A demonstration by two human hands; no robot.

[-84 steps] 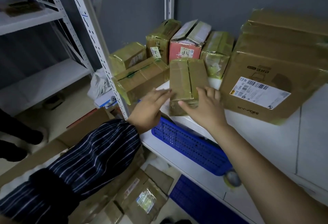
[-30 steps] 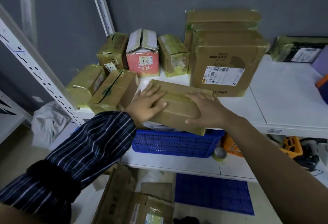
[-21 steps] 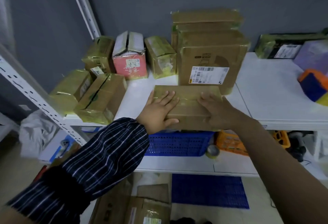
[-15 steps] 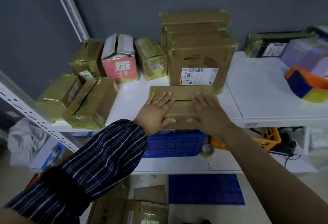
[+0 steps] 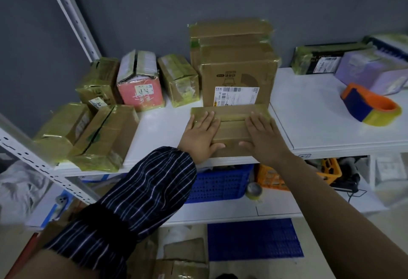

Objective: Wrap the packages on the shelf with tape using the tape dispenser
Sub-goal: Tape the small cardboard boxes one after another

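Package (image 5: 230,128), long axis nine-to-three, pressed beneath flat, unclenched left hand (image 5: 202,134) and right hand (image 5: 263,138); tape dispenser (image 5: 371,108) at two o'clock, nearer right.

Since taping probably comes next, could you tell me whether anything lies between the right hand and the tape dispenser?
Nothing visible does: only the white shelf surface lies between the right hand and the tape dispenser.

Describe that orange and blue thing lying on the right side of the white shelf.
The tape dispenser is an orange, plastic-looking shell with a dark blue side panel and a roll of yellowish tape showing along its lower right edge. It lies on the white shelf, in front of a lilac package, right of the left hand and right hand; neither touches it.
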